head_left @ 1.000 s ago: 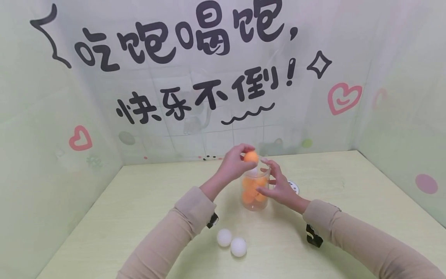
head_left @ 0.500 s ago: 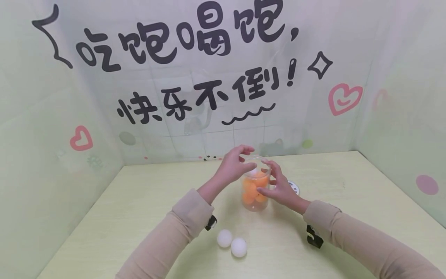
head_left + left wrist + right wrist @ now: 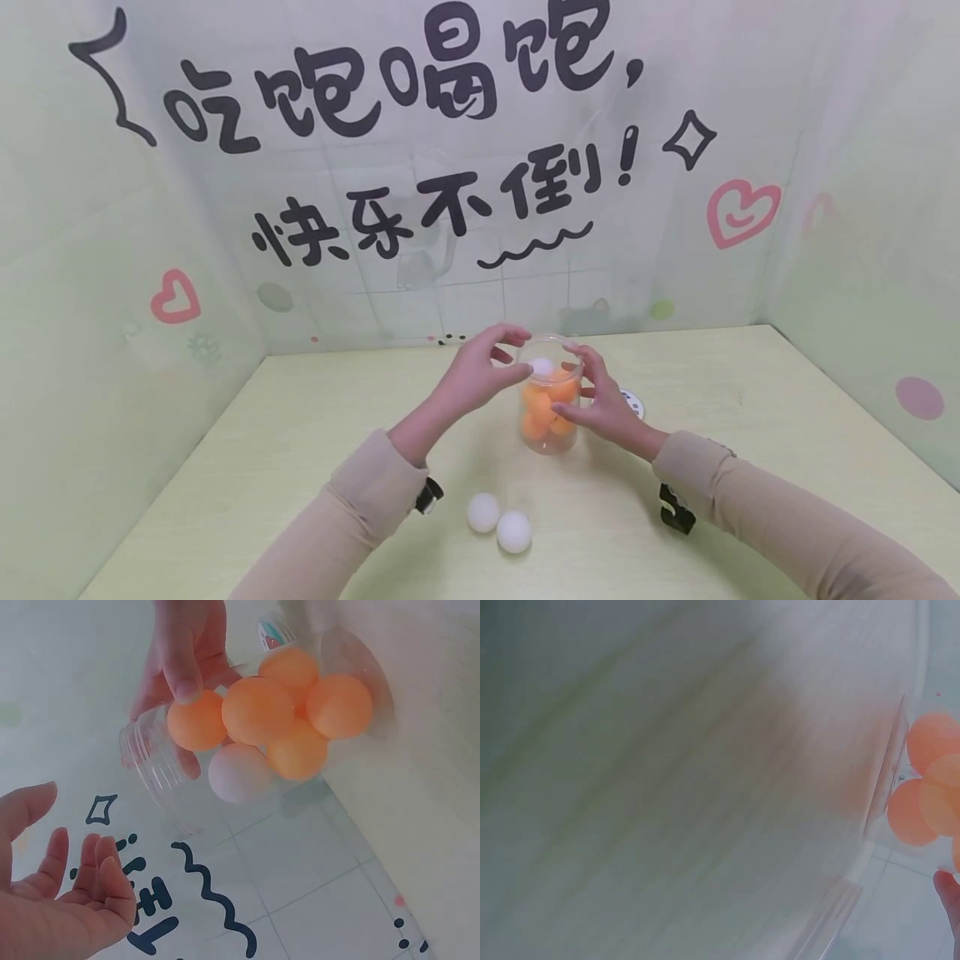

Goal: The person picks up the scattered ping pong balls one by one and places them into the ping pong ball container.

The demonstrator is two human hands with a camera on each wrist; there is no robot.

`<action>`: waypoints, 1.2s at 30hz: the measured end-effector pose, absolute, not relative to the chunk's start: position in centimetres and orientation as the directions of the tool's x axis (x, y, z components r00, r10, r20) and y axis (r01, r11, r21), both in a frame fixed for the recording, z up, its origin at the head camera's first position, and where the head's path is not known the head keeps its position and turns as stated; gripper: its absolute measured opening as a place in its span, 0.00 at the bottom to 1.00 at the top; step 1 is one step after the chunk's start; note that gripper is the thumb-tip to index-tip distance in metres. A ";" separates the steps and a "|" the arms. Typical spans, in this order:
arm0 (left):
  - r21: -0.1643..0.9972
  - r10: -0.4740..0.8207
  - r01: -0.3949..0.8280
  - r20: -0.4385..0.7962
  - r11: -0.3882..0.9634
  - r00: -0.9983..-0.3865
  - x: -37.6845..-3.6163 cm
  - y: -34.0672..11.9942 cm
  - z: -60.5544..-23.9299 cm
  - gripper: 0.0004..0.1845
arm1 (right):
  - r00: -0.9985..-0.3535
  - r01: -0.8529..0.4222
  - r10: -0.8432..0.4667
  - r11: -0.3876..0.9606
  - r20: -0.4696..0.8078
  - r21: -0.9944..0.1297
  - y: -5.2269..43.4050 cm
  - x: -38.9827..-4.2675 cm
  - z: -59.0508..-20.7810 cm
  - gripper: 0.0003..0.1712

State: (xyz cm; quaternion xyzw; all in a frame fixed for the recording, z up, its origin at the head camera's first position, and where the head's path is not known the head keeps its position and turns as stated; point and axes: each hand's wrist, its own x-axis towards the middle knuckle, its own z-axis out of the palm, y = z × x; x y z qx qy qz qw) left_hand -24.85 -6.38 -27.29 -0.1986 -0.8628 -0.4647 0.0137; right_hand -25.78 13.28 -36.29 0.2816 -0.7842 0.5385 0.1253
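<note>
- While the right hand [image 3: 600, 400] grips the clear round plastic jar [image 3: 550, 408] by its wall, fingers curled around it, the jar stands upright on the pale green table [image 3: 300, 467].
- Left hand [image 3: 480, 371] hovers beside the rim, fingers spread loosely, holding nothing.
- Inside the grip: several orange table-tennis balls [image 3: 259, 709] and one white ball [image 3: 238, 772] on top near the mouth.
- Two white table-tennis balls [image 3: 498, 521] lie touching each other, nearer the body than the gripped jar, untouched.
- Judgement: keep the jar steady and vertical; drop balls centred over the mouth so none bounce out.
- Small round sticker [image 3: 632, 402] lies just behind the right hand.
</note>
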 end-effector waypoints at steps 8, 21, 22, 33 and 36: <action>0.758 0.388 0.371 0.169 0.536 -0.906 -23.1 -8.8 -29.1 0.20 | -0.818 -0.567 -0.303 0.283 0.489 -0.774 13.3 -26.0 -36.4 0.44; 0.530 0.667 0.496 -0.192 0.688 -0.720 -20.7 -10.8 -33.9 0.19 | -0.804 -0.589 -0.305 0.288 0.511 -0.755 13.2 -25.7 -36.1 0.44; 0.515 0.669 0.498 -0.219 0.697 -0.710 -20.6 -10.9 -34.1 0.19 | -0.804 -0.588 -0.305 0.291 0.510 -0.755 13.2 -25.6 -36.1 0.44; 0.396 0.653 0.535 -0.281 0.747 -0.703 -19.9 -12.0 -35.5 0.21 | -0.827 -0.552 -0.300 0.275 0.475 -0.787 13.3 -25.6 -36.0 0.44; 0.386 0.646 0.533 -0.274 0.753 -0.713 -19.9 -12.2 -35.7 0.21 | -0.832 -0.544 -0.297 0.271 0.469 -0.794 13.4 -25.7 -36.0 0.45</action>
